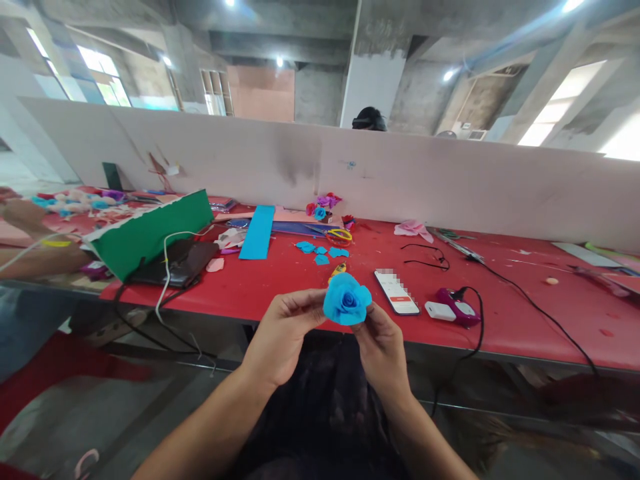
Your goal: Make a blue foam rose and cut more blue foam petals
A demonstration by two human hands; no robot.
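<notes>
Left hand: thumb and fingers pinched on the left side of the blue flower.
Right hand: holding the flower at its lower right; the fingertips are partly hidden behind the petals.
Flower: between both hands, at the near edge of the red table, its curled middle facing the camera.
Yellow tool: just behind the flower, partly covered by it.
Phone: right of the flower, lying screen up.
Purple device: right of the phone, with a black cable plugged in.
Blue paper pieces: loosely grouped beyond the tool.
Scissors: yellow-handled, farther back.
Blue strip: flat, left of the loose pieces.
Green board: standing on the left.
Co-worker's arm: beyond the board, far left.
Partition: along the back.
</notes>
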